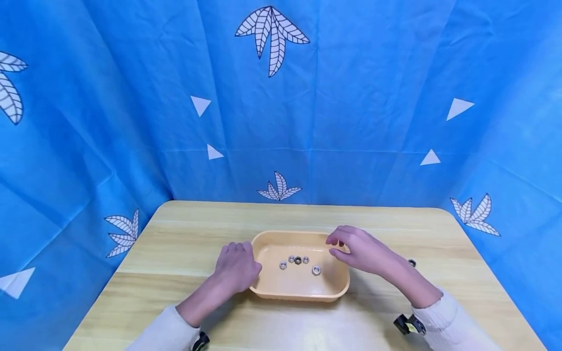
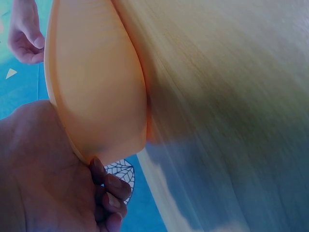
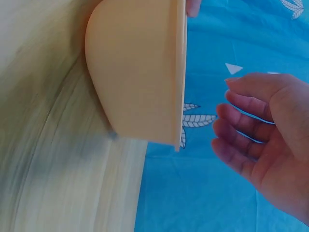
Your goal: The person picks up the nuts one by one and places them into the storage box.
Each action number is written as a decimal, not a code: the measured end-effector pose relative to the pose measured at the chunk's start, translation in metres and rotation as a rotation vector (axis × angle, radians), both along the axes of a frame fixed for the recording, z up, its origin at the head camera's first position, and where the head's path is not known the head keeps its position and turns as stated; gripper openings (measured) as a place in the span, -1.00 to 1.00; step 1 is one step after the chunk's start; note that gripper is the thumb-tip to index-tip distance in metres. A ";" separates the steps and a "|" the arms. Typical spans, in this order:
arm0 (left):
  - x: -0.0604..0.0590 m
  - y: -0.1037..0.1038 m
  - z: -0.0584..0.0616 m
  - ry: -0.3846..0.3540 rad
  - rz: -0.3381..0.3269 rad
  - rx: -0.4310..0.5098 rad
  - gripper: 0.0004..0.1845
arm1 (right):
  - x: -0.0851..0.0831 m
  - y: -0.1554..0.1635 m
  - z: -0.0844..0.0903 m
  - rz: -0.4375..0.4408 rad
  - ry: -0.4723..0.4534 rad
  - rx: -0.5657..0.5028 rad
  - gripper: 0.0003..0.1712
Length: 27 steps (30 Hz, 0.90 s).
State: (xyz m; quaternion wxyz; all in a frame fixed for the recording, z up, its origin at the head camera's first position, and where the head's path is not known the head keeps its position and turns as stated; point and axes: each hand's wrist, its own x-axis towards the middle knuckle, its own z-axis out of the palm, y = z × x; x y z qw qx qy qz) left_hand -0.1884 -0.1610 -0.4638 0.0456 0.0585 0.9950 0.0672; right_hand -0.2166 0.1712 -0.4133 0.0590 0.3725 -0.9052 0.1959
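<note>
A shallow orange plastic bin (image 1: 298, 296) stands on the table. Inside lie several silver hex nuts (image 1: 316, 270) and one dark nut (image 1: 298, 260). My left hand (image 1: 237, 268) grips the bin's left rim; in the left wrist view its curled fingers (image 2: 113, 181) show past the bin's corner, against the outer wall. Over the right end of the bin hovers my right hand (image 1: 357, 248), with loosely bent fingers and nothing between them. In the right wrist view a gap separates these fingers (image 3: 236, 125) from the rim (image 3: 179, 96).
Another dark nut (image 1: 411, 263) sits on the wooden table (image 1: 189, 229), beside the right forearm. A blue curtain (image 1: 351, 97) with leaf and triangle prints hangs behind the table and along both sides. Each wrist wears a small black device (image 1: 410, 324).
</note>
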 end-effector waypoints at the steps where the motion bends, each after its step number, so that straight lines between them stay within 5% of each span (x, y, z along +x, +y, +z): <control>1: 0.000 0.000 0.000 -0.004 0.000 0.005 -0.69 | 0.002 0.003 0.000 -0.008 0.000 -0.004 -0.81; 27: 0.001 0.004 0.000 0.007 0.000 -0.047 -0.67 | 0.019 0.058 -0.011 -0.173 -0.009 -0.068 -0.82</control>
